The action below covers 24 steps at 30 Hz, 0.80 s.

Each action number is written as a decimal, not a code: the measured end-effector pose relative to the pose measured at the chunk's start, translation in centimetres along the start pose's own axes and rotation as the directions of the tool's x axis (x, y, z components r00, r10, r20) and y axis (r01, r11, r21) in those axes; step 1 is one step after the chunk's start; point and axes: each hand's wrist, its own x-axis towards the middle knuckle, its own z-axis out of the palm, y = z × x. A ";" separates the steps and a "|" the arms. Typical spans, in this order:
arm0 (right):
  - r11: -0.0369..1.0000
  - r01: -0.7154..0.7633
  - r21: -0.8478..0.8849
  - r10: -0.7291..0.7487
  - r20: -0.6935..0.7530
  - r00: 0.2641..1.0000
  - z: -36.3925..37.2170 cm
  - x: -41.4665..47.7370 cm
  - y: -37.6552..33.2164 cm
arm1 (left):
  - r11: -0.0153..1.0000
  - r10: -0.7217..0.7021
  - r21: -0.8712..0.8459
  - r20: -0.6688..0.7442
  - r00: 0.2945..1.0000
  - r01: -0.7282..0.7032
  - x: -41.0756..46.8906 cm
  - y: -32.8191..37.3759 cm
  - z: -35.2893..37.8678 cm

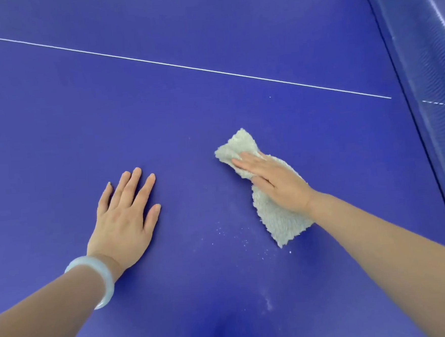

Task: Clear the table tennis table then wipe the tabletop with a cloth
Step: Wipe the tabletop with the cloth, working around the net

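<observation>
here the cloth (270,191), pale and fluffy, lies rumpled on the blue tabletop (211,103), right of centre. the right hand (277,181) presses it with straight fingers. the left hand (126,214) rests flat, fingers spread, well apart from it. white specks (236,235) lie between them.

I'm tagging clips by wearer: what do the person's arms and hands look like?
Both forearms are bare: no sleeves in view, no gloves. The left hand has a smooth, milky-white bangle round its wrist. The right hand and wrist wear nothing; no rings show.
</observation>
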 end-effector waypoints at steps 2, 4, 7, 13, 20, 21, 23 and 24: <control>0.992 -0.119 0.032 0.122 -0.165 0.979 -2.4 -0.8 2.9 | 1.000 -0.002 -0.007 0.003 1.000 0.002 0.0 0.1 -0.1; 0.964 -0.267 0.014 0.259 -0.300 0.918 -4.8 0.6 6.4 | 1.000 -0.001 -0.009 0.003 1.000 0.001 0.0 0.1 -0.2; 0.866 -0.499 0.023 0.475 -0.350 0.807 -7.3 6.3 10.1 | 1.000 0.006 -0.007 -0.003 1.000 -0.006 0.0 -0.1 0.0; 0.998 -0.054 -0.040 0.049 -0.124 0.991 -2.9 12.7 2.3 | 1.000 0.001 -0.008 0.002 1.000 -0.001 0.1 -0.3 0.0; 0.995 0.073 0.070 -0.058 -0.199 0.978 -5.3 7.2 4.2 | 1.000 0.000 0.001 0.006 1.000 0.000 0.4 -0.1 -0.2; 0.996 -0.064 0.056 0.077 -0.255 0.964 -6.3 8.1 5.6 | 1.000 0.001 0.003 0.006 1.000 -0.001 0.4 -0.1 -0.1; 0.954 -0.295 0.060 0.301 -0.243 0.922 -6.7 10.6 6.7 | 1.000 0.000 0.003 0.003 1.000 0.000 0.5 -0.2 0.0; 0.953 -0.302 0.007 0.297 -0.214 0.931 -5.9 11.8 6.1 | 1.000 -0.003 0.002 0.002 1.000 0.003 0.4 -0.2 0.0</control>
